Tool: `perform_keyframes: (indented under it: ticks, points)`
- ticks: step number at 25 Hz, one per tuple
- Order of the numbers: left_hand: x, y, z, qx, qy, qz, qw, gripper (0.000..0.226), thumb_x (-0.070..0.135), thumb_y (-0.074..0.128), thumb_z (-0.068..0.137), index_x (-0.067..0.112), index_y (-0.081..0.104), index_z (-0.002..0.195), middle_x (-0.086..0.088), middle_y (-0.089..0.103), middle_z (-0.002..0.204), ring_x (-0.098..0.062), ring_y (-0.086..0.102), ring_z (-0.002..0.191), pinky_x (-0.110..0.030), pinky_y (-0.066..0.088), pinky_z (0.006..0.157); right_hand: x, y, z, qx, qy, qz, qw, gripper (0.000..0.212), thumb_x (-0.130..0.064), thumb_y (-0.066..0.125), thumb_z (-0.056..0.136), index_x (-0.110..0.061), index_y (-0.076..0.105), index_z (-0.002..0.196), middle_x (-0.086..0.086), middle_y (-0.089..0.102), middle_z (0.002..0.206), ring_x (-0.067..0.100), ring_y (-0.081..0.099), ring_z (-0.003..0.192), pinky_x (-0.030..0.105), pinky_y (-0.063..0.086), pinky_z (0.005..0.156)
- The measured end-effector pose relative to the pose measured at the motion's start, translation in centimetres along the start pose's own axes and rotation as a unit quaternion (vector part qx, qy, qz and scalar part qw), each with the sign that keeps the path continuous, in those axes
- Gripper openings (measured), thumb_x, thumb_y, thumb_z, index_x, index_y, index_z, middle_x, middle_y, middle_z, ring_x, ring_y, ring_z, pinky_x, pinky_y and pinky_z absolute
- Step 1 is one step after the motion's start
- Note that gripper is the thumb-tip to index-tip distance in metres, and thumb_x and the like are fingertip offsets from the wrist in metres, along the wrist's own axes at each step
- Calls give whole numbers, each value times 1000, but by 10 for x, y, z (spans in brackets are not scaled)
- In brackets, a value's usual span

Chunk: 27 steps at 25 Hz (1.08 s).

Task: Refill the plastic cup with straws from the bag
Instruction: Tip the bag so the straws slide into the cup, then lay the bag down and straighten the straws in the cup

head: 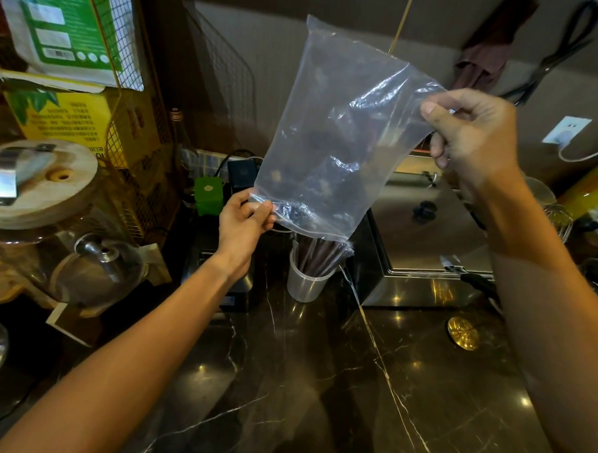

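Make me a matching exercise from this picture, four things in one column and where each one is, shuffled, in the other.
Things:
1. clear plastic bag
2. dark brown straws
3. small green box
4. round gold disc

Places:
A. flat on the dark marble counter, right of the cup
B. held up between the left hand and right hand
C. behind the left hand
D. standing in the translucent plastic cup

Pairs: 1-B, 2-D, 3-C, 4-A

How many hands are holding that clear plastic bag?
2. The left hand pinches the bag at its lower left corner, above the cup of straws. The right hand pinches its upper right edge.
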<state>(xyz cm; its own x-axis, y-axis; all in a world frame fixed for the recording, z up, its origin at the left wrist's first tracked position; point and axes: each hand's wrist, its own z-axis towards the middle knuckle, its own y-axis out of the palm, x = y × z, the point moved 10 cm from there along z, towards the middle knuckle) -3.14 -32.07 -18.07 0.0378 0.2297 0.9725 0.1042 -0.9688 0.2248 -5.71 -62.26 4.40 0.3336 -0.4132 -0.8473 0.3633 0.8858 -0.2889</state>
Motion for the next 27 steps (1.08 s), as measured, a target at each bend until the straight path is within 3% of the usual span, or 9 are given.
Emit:
perform_keyframes:
  ticks: [3, 7, 10, 12, 14, 17, 19, 23, 27]
  points:
    - [4, -2, -3, 5, 10, 2, 1000, 32, 9, 63, 100, 1, 59, 130, -19, 72, 108, -20, 68, 91, -33, 61, 87, -4, -3, -4, 8, -8, 4, 1000, 11, -15, 69, 97, -19, 71, 87, -3, 66, 60, 6, 46, 36, 21, 36, 34]
    - [1, -4, -11, -3, 2, -19, 1000, 24, 14, 64, 100, -4, 64, 115, -15, 69, 99, -24, 66, 92, -44, 56, 95, 13, -13, -24, 18, 20, 5, 1000, 9, -15, 69, 96, -19, 73, 89, 8, 65, 73, 8, 50, 39, 23, 41, 35]
    - [-8, -11, -27, 22, -7, -3, 1000, 9, 22, 67, 98, 13, 71, 97, -4, 73, 103, -17, 69, 96, -39, 55, 92, 39, -33, -53, 47, 80, 25, 995, 8, -17, 70, 96, -18, 74, 90, 5, 60, 56, 12, 47, 38, 24, 40, 38]
    - [-21, -12, -37, 6, -21, -17, 1000, 12, 23, 66, 99, 15, 68, 89, -14, 73, 112, -30, 70, 106, -42, 56, 95, 54, -38, -75, 42, 133, 49, 989, 8, -19, 70, 98, -15, 73, 92, -2, 60, 51, 12, 47, 39, 24, 41, 39]
    - [-39, -11, -50, -20, -46, -49, 998, 14, 23, 64, 100, 12, 66, 91, -23, 70, 117, -34, 71, 105, -42, 60, 92, 72, -38, -106, 16, 187, 75, 979, 10, -21, 70, 98, -11, 73, 95, 2, 68, 65, 10, 52, 44, 23, 46, 41]
    - [-70, -15, -73, -7, -95, -39, 995, 15, 24, 62, 101, 14, 63, 90, -9, 74, 96, -23, 73, 87, -42, 60, 87, 107, -34, -158, -6, 262, 80, 962, 14, -22, 68, 99, -9, 74, 102, 13, 72, 87, 12, 57, 52, 25, 51, 48]
    - [-93, -17, -89, 11, -121, -28, 992, 17, 22, 62, 101, 16, 62, 84, -4, 73, 88, -21, 71, 83, -43, 60, 84, 134, -35, -192, -25, 308, 86, 947, 15, -24, 68, 100, -11, 75, 103, 12, 75, 88, 13, 60, 55, 26, 50, 50]
    - [-146, -18, -122, 10, -171, -3, 985, 11, 20, 65, 99, 10, 67, 95, -6, 75, 85, -20, 73, 76, -36, 64, 70, 198, -46, -265, -64, 419, 72, 903, 22, -28, 72, 97, -12, 75, 112, 14, 80, 98, 17, 65, 60, 24, 52, 49]
    - [-186, -2, -150, -23, -215, 31, 976, 14, 20, 67, 98, 7, 71, 98, -15, 76, 95, -26, 74, 83, -40, 64, 74, 254, -72, -321, -45, 468, 86, 878, 21, -19, 71, 97, -3, 75, 110, 17, 72, 92, 15, 62, 58, 24, 51, 49]
